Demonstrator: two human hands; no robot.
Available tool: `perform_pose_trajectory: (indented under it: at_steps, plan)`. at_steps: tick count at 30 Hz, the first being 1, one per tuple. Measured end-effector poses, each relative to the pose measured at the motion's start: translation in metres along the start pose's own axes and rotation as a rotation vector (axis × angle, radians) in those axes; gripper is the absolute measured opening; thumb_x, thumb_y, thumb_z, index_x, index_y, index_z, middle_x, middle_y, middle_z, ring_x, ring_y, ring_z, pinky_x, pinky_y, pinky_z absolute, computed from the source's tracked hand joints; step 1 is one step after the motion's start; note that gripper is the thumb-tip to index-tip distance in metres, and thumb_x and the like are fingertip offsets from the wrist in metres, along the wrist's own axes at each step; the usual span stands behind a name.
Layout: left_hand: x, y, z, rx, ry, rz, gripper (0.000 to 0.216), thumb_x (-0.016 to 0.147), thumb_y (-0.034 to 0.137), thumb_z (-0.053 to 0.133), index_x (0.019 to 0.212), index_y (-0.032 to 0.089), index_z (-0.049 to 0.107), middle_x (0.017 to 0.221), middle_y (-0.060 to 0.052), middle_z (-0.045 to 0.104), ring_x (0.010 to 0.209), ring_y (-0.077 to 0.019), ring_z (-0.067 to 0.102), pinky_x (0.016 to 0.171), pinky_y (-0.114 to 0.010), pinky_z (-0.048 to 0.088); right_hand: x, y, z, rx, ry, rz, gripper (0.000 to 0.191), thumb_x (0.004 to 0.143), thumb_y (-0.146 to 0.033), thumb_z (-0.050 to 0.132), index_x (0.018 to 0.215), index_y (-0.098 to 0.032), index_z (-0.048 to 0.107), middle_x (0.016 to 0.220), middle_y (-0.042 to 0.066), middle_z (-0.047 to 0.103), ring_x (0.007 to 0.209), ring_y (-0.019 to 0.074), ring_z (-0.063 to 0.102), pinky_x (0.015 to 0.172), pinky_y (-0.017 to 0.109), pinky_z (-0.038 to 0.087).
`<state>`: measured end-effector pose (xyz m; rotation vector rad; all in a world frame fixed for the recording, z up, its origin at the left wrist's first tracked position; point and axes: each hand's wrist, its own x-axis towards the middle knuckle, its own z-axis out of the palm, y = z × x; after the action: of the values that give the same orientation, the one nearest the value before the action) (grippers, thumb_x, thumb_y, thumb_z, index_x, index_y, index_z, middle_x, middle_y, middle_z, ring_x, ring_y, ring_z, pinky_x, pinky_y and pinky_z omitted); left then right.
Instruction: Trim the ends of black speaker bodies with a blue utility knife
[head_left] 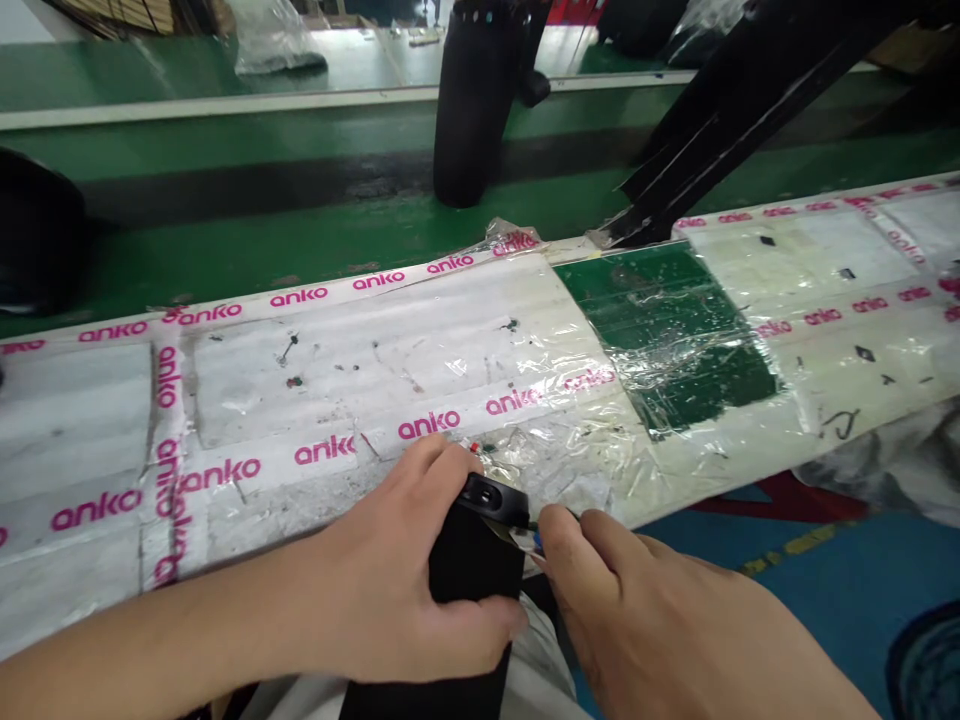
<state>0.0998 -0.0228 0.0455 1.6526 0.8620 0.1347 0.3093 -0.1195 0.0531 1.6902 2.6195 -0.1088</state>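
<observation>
Clasping black box (474, 555) in left hand (405, 575), seemingly working its end with silvery tool (526, 540) pinched in right hand (619, 580), next needing steadiness.

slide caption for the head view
Left hand grips a black object; right hand holds a metal-tipped tool at its end.

Is a long, matte black case (476, 555), flat-faced. Slants toward the near edge of the table (420, 350), mostly on the near side of it. Bears a glossy black cap (511, 506) at the table end, pierced by a round hole. Includes also a silver tool (524, 540), touched with blue, mostly hidden, near the table's edge.
</observation>
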Motion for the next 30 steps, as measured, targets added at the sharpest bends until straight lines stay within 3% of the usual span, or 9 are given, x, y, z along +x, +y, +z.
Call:
perform_pose_trajectory:
  at_steps: [2, 7, 9, 13, 17, 21, 23, 25, 30]
  plan:
    - [0.000, 0.001, 0.002, 0.022, 0.013, -0.012, 0.036, 0.073, 0.029, 0.073, 0.099, 0.023, 0.049, 0.108, -0.005, 0.050, 0.095, -0.0256, 0.053, 0.089, -0.047, 0.050, 0.004, 0.003, -0.003, 0.032, -0.079, 0.023, 0.046, 0.069, -0.004, 0.051, 0.112, -0.020, 0.054, 0.070, 0.000, 0.061, 0.043, 0.0185, 0.058, 0.038, 0.032, 0.027]
    - [0.002, 0.002, 0.007, 0.091, 0.031, -0.045, 0.035, 0.077, 0.038, 0.070, 0.098, 0.023, 0.047, 0.109, -0.007, 0.050, 0.094, -0.0271, 0.052, 0.085, -0.048, 0.049, 0.026, 0.006, -0.016, 0.155, -0.482, 0.059, 0.038, 0.072, -0.005, 0.059, 0.104, -0.024, 0.056, 0.063, -0.003, 0.062, 0.051, 0.0230, 0.064, 0.043, 0.032, 0.020]
    - [0.002, 0.004, 0.008, 0.106, 0.050, -0.058, 0.033, 0.077, 0.040, 0.068, 0.096, 0.023, 0.047, 0.107, -0.006, 0.051, 0.093, -0.0271, 0.053, 0.083, -0.047, 0.050, 0.032, 0.004, -0.023, 0.120, -0.519, 0.076, 0.037, 0.072, -0.004, 0.061, 0.103, -0.023, 0.056, 0.063, -0.002, 0.063, 0.050, 0.0231, 0.064, 0.043, 0.031, 0.017]
    - [0.000, 0.005, 0.010, 0.141, 0.078, -0.072, 0.033, 0.079, 0.043, 0.066, 0.098, 0.023, 0.049, 0.102, -0.005, 0.055, 0.088, -0.0262, 0.054, 0.078, -0.046, 0.051, 0.033, 0.000, -0.031, 0.010, -0.410, 0.090, 0.036, 0.072, -0.002, 0.061, 0.104, -0.019, 0.058, 0.068, 0.002, 0.065, 0.048, 0.0235, 0.063, 0.043, 0.031, 0.013]
    - [-0.005, 0.001, 0.009, 0.196, 0.105, 0.018, 0.035, 0.083, 0.045, 0.068, 0.104, 0.022, 0.052, 0.107, -0.007, 0.057, 0.096, -0.0282, 0.055, 0.084, -0.049, 0.053, 0.020, 0.008, -0.028, 0.058, -0.296, -0.004, 0.017, 0.088, -0.008, 0.057, 0.094, -0.023, 0.053, 0.065, -0.003, 0.062, 0.046, 0.0204, 0.061, 0.042, 0.032, 0.023]
    - [-0.009, -0.006, 0.010, 0.179, 0.105, 0.015, 0.041, 0.085, 0.049, 0.070, 0.111, 0.023, 0.052, 0.111, -0.008, 0.057, 0.102, -0.0312, 0.056, 0.088, -0.052, 0.053, -0.004, 0.014, -0.023, 0.124, 0.016, 0.034, 0.012, 0.104, -0.015, 0.041, 0.106, -0.022, 0.051, 0.073, -0.001, 0.066, 0.053, 0.0205, 0.068, 0.042, 0.033, 0.039]
    - [-0.009, -0.009, 0.012, 0.167, 0.114, 0.018, 0.043, 0.085, 0.048, 0.071, 0.114, 0.023, 0.052, 0.115, -0.009, 0.057, 0.106, -0.0326, 0.056, 0.092, -0.054, 0.052, -0.016, 0.009, -0.018, 0.278, 0.142, 0.105, 0.014, 0.109, -0.020, 0.039, 0.115, -0.024, 0.051, 0.080, 0.000, 0.071, 0.062, 0.0194, 0.073, 0.048, 0.028, 0.049]
    - [-0.009, -0.009, 0.013, 0.163, 0.130, 0.029, 0.045, 0.085, 0.046, 0.072, 0.119, 0.023, 0.052, 0.119, -0.010, 0.057, 0.111, -0.0339, 0.055, 0.096, -0.056, 0.051, -0.026, -0.006, -0.007, 0.491, 0.148, 0.239, 0.016, 0.110, -0.028, 0.044, 0.125, -0.028, 0.051, 0.086, 0.000, 0.074, 0.072, 0.0199, 0.076, 0.056, 0.026, 0.056]
    - [-0.013, -0.001, 0.006, 0.198, 0.100, -0.015, 0.041, 0.095, 0.056, 0.058, 0.117, 0.021, 0.055, 0.117, -0.012, 0.059, 0.109, -0.0345, 0.058, 0.094, -0.056, 0.053, -0.030, -0.054, 0.037, 1.142, 0.159, 0.630, 0.054, 0.096, -0.040, 0.070, 0.142, -0.031, 0.044, 0.103, 0.007, 0.075, 0.083, 0.0267, 0.076, 0.064, 0.036, 0.062]
